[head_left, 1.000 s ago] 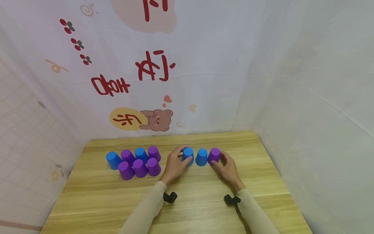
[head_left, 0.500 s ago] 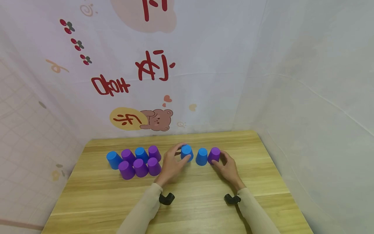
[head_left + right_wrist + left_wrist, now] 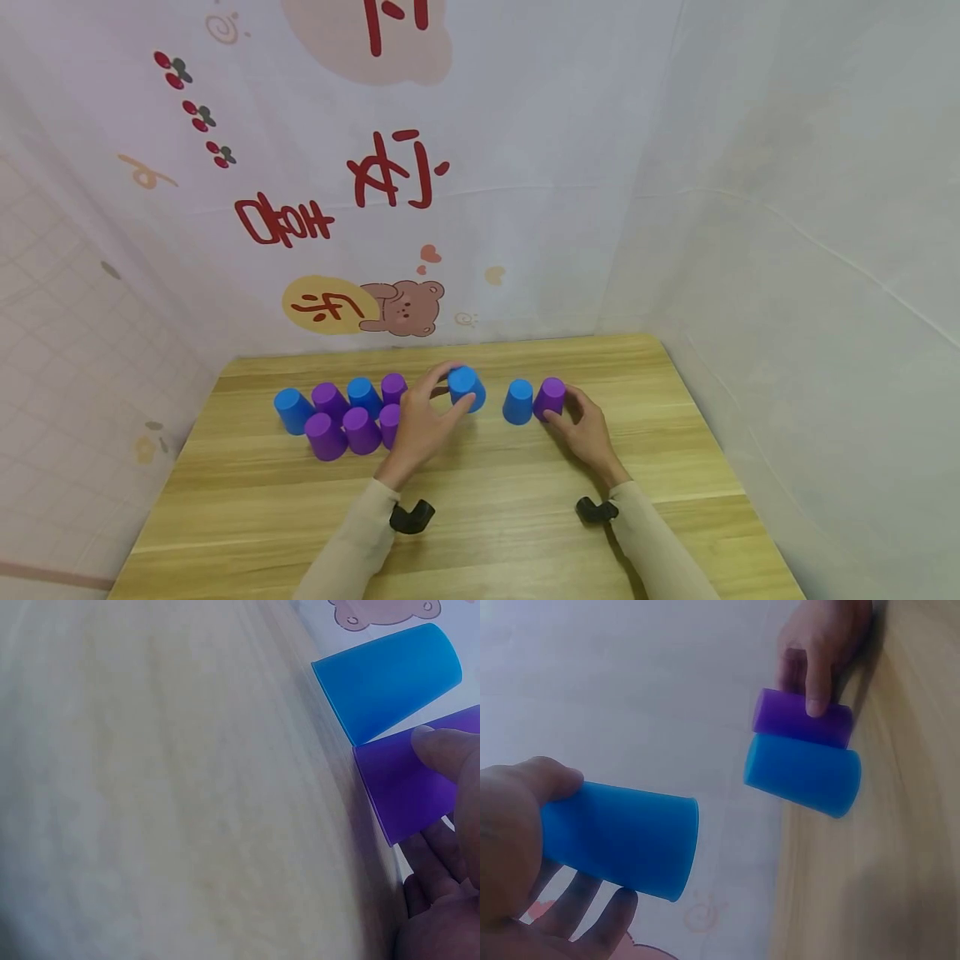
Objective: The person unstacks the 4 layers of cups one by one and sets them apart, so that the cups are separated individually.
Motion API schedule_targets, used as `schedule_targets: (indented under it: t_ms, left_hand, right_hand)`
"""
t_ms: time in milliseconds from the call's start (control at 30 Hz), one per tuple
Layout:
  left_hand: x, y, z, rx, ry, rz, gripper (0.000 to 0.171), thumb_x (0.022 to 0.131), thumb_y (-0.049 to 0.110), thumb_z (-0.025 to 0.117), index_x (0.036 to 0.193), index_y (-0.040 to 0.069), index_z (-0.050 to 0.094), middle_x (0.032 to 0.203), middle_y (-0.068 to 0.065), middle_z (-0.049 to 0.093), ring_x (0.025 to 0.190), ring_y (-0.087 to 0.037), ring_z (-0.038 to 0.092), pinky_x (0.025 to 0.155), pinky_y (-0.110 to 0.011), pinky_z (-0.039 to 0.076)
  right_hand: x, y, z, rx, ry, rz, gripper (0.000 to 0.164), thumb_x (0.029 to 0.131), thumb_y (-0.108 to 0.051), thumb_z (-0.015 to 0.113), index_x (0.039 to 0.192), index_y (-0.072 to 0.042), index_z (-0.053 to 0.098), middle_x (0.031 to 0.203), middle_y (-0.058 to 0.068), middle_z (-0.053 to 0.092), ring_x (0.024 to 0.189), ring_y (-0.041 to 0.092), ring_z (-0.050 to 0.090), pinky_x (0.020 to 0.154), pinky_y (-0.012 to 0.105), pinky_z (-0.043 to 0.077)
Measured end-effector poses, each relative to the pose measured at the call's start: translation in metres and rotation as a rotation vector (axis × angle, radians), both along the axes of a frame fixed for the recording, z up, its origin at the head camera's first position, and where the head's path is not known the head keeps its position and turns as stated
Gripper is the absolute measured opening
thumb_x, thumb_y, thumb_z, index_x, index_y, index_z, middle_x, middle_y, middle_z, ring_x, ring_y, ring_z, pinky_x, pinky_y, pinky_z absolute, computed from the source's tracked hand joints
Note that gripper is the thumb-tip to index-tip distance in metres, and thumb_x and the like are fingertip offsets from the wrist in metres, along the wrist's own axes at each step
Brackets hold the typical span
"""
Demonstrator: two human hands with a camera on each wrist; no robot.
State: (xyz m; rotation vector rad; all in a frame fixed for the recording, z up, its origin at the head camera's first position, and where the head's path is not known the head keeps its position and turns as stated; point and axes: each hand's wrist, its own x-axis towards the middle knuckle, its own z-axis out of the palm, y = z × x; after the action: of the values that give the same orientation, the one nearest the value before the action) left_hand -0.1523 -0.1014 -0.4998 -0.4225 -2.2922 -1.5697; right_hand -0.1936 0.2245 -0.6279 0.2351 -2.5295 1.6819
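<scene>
Between thumb and fingers, my left hand (image 3: pixel 423 425) grips an upside-down blue cup (image 3: pixel 465 390). In the left wrist view that blue cup (image 3: pixel 626 838) is raised off the table, its rim free. My right hand (image 3: pixel 588 435) holds a purple cup (image 3: pixel 551 398) that stands upside down on the table, thumb on its near side. Directly left of it a second blue cup (image 3: pixel 518 403) stands upside down. Its rim meets the purple cup's rim in the right wrist view, where the blue cup (image 3: pixel 390 682) and purple cup (image 3: pixel 412 780) show side by side.
Several upside-down purple and blue cups stand in two rows on the left, including a front purple cup (image 3: pixel 326 437) and a back blue cup (image 3: pixel 293 411). My left hand partly covers the rightmost ones. A printed cloth wall (image 3: pixel 555 250) rises behind the wooden table (image 3: pixel 510 533).
My left hand has lifted its blue cup off the table and carried it left, away from the other blue cup. My right hand and its purple cup have stayed in place.
</scene>
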Motion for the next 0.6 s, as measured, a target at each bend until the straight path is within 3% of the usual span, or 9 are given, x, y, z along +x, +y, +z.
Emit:
schedule_targets:
  t_ms: [467,600]
  left_hand:
    - [0.016,-0.031,0.011,-0.033,0.104,0.069,0.052,0.097,0.011,0.090,0.146,0.016,0.073,0.142,-0.010,0.079,0.129,-0.030,0.078,0.104,-0.045,0.070]
    - [0.023,-0.044,0.010,-0.052,0.139,0.087,0.054,0.095,0.008,0.091,0.145,0.016,0.074,0.140,-0.011,0.079,0.124,-0.030,0.079,0.102,-0.033,0.070]
  right_hand:
    - [0.003,-0.001,-0.001,0.014,-0.006,-0.016,0.065,0.101,-0.016,0.088,0.157,-0.002,0.059,0.159,0.024,0.066,0.155,0.045,0.059,0.134,0.056,0.044]
    - [0.003,-0.001,-0.001,0.021,-0.008,-0.019,0.065,0.101,-0.018,0.088,0.157,-0.002,0.059,0.160,0.023,0.066,0.156,0.045,0.059,0.134,0.057,0.044]
